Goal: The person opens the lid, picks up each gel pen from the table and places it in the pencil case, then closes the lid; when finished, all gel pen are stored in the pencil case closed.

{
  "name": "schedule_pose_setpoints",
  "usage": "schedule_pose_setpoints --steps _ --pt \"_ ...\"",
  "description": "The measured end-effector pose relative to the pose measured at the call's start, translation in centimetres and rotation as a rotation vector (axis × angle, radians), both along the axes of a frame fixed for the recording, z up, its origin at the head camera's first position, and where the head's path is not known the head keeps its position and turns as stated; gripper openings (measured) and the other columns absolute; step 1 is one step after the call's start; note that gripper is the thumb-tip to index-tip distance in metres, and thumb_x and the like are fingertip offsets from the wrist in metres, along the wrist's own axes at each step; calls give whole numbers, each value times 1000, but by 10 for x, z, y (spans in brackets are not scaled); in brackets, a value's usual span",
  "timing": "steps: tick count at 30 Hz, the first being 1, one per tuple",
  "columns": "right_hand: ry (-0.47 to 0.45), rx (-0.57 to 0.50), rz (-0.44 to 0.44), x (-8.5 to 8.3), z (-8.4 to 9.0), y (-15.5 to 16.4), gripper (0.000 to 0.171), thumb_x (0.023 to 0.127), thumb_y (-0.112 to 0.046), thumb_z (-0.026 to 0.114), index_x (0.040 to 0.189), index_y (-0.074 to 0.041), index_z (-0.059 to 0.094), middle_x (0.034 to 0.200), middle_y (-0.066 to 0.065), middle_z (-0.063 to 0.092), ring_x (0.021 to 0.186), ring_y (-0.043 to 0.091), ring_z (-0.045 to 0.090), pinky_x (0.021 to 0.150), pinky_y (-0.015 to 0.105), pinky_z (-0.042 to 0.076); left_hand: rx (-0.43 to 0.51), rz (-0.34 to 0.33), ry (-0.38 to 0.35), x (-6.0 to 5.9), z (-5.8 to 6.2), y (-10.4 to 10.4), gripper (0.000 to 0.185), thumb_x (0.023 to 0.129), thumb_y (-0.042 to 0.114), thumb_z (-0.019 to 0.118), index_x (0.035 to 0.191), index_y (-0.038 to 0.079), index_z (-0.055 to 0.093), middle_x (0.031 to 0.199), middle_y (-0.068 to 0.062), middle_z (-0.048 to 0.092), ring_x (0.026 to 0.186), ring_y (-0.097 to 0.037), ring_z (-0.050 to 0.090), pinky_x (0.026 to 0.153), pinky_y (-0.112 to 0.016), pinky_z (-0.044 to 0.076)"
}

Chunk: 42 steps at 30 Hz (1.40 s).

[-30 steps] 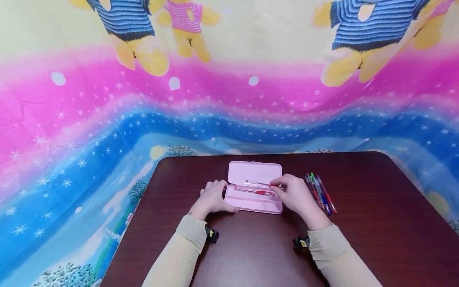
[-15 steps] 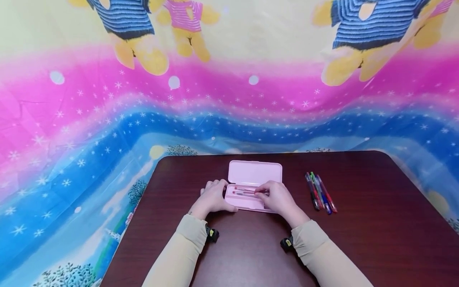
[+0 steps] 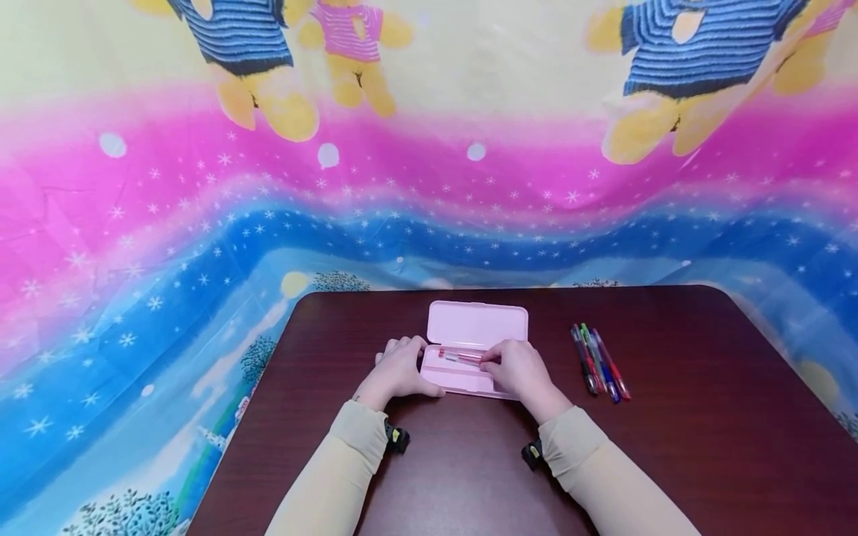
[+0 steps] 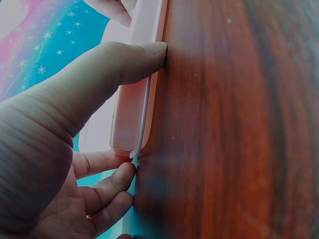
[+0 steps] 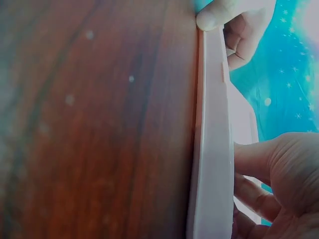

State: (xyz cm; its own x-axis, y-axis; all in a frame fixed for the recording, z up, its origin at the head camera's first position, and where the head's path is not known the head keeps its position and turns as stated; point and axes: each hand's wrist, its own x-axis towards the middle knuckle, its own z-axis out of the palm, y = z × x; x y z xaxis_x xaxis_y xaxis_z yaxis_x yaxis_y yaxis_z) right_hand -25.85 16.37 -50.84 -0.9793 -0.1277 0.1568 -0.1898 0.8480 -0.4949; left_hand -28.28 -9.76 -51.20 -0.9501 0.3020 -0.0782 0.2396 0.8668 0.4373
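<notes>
At frame centre, our left hand grips the pencil case; our right hand pinches a pen inside.

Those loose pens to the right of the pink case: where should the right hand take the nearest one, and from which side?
Judging by their pose, pinch the leftmost of the pens at mid-barrel from above. They lie flat on the table, packed side by side, so a side approach is blocked. The right hand comes from the pencil case, on their open left flank.

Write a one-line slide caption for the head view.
Left hand steadies an open pink pencil case while the right hand sets a red pen inside; four pens lie alongside.
</notes>
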Motion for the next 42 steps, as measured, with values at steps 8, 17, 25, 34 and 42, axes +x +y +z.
schedule_pose_setpoints --steps 8,17,25,34,42 --pt "7 -21 -66 2 4 16 11 95 -28 88 99 -18 88 105 6 85 101 31 77 95 53 60 22 10 -7 2 1 1 93 64 62 100 137 19 62 133 -7 67 130 -31 51 104 -59 45" --pt "212 -52 -249 24 27 80 26 101 -29 79 115 -6 82 103 17 82 88 34 73 82 55 56 27 10 -1 2 1 0 92 64 61 100 136 19 63 131 -6 66 129 -31 51 103 -57 44" --pt "-32 46 -376 39 35 149 55 106 -41 68 137 5 69 126 35 73 102 49 70 80 61 58 25 10 -8 1 0 0 94 64 62 100 138 18 63 133 -6 66 129 -30 51 103 -57 44" --pt "-272 79 -391 46 24 182 61 107 -38 64 137 15 63 128 42 66 93 44 65 76 53 58 18 1 -1 0 -1 1 93 64 64 100 137 19 63 133 -6 67 129 -30 51 102 -57 45" --pt "-280 74 -392 44 16 184 54 107 -34 66 132 14 67 123 40 69 90 41 64 74 51 56 16 6 -2 0 -1 0 94 64 63 100 138 19 63 133 -6 66 130 -30 51 103 -57 45"
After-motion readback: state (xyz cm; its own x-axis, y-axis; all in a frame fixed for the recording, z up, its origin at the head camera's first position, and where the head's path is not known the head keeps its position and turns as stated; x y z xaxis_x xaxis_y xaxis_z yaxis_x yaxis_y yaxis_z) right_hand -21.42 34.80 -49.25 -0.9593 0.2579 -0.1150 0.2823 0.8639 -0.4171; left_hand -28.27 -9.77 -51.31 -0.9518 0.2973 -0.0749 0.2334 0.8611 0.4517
